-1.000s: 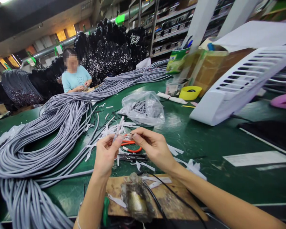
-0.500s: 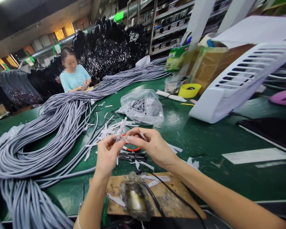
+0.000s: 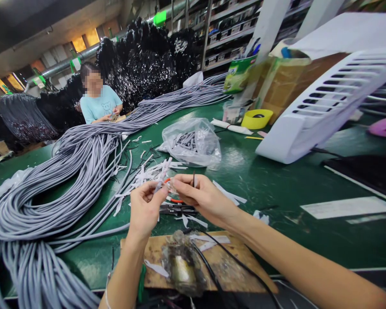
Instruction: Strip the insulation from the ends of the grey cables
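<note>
My left hand (image 3: 147, 208) is closed in a pinch on a short grey cable end (image 3: 158, 187). Close beside it, the fingertips of my right hand (image 3: 202, 195) press together on thin pale strands at the cable's tip, too small to make out well. A thin dark sliver (image 3: 194, 179) pokes up between the right fingers; its kind is unclear. Below and behind the fingers lies an orange loop (image 3: 176, 200), like a tool handle, partly hidden. A black hand tool (image 3: 176, 209) rests just under it. White paper strips (image 3: 148, 176) are scattered around.
A thick bundle of grey cables (image 3: 80, 171) fills the left. Beyond my hands sits a clear bag (image 3: 193, 141) of small grey pieces. A wooden board (image 3: 231, 262) with a metal device (image 3: 184, 268) lies nearest me. A white slotted casing (image 3: 309, 116) stands right; a co-worker (image 3: 101, 101) sits across.
The right fingers have shifted slightly at the cable tip, and the sliver between them now stands more upright. My left hand stays almost in place.
</note>
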`<state>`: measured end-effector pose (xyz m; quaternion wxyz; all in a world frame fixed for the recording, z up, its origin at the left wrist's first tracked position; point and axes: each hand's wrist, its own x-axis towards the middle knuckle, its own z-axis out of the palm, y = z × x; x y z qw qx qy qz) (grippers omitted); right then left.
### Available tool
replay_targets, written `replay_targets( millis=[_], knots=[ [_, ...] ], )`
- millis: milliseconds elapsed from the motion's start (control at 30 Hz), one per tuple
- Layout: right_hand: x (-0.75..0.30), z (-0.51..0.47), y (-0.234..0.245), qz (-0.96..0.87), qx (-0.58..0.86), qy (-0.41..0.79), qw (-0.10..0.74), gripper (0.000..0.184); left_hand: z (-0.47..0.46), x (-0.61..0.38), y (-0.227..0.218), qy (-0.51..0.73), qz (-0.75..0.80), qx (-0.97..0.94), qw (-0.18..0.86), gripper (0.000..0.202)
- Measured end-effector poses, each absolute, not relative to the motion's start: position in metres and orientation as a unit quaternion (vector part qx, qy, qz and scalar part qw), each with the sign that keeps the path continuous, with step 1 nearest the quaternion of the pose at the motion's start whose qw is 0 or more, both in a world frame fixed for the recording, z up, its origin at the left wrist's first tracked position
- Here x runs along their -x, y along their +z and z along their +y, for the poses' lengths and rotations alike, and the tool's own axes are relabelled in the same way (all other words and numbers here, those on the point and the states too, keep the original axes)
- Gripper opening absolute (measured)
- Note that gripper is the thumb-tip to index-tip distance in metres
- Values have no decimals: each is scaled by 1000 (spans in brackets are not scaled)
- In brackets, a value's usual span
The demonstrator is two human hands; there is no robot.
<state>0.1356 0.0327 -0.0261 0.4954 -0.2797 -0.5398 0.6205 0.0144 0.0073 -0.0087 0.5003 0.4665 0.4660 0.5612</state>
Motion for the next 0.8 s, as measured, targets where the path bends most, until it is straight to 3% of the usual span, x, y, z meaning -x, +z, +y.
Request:
replay_targets(
  millis=[200,367,567,700,800],
  knots=[
    [-142,27,-25,-695,169,517,470,55,17,-5,-16,631,504,-423,411,13],
    [-139,28,-26,-632,332,390,581,24,15,-7,-17,600,525,-483,361,14],
    [-134,28,-28,-672,360,355,541,18,9,-18,-14,562,539,-508,367,15],
    [-135,29,-31,-709,333,264,563,10,8,-18,-16,518,568,-531,356,27],
    [-137,30,-32,-703,337,265,568,13,9,-18,-19,489,579,-556,342,31]
  ],
)
